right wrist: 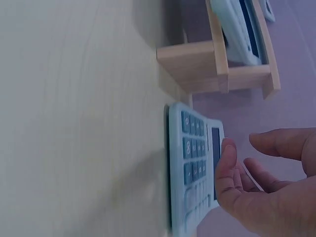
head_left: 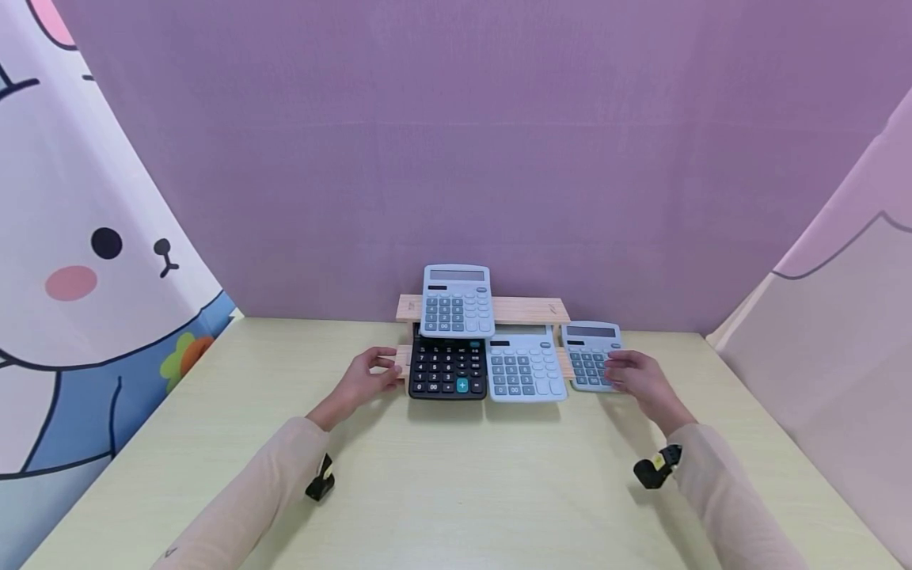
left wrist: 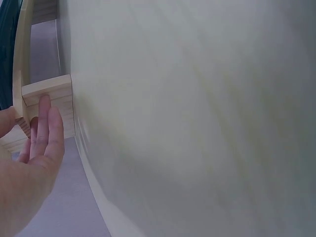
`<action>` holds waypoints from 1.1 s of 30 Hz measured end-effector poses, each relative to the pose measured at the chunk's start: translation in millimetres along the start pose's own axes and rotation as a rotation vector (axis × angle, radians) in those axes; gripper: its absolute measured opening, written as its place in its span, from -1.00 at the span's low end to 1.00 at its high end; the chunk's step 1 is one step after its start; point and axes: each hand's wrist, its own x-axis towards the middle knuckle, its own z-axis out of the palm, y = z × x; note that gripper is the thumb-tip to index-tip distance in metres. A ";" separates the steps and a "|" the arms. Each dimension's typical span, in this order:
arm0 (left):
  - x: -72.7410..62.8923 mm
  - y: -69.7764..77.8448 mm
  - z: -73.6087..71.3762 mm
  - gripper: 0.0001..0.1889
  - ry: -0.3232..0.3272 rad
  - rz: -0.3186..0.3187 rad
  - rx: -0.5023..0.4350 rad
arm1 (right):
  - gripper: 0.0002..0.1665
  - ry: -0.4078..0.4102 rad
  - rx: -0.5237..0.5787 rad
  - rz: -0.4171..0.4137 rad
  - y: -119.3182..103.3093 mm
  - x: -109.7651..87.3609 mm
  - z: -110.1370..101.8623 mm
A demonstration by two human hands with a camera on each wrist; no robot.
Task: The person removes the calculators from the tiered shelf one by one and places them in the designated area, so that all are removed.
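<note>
Left hand (head_left: pixel 363 381) pinches the left end of a wooden rack (head_left: pixel 523 309), perhaps steadying its three calculators (head_left: pixel 447 370); right hand (head_left: pixel 642 385), fingers loosely parted, hovers near a fourth calculator (head_left: pixel 587 361).

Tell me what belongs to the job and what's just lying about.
Likely in the job:
pale wooden rack
black rectangular calculator
upper light-blue rectangular calculator
lower light-blue rectangular calculator
rightmost light-blue rectangular calculator, beside the rack

Just background:
plain purple cloth
cartoon-printed cloth, left
</note>
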 end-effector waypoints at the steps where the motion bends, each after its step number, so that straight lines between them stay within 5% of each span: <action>1: 0.1 -0.1 -0.1 -0.54 0.001 -0.002 -0.001 | -0.41 -0.006 0.001 -0.003 -1.8 0.1 1.9; 20: 0.2 -0.8 -0.3 -0.53 -0.008 -0.001 0.000 | -0.44 -0.105 0.073 -0.090 -42.0 -4.8 42.6; 33: -0.5 -0.7 -0.5 -0.52 -0.015 0.003 -0.004 | -0.48 -0.131 0.126 -0.057 -58.5 -1.9 67.4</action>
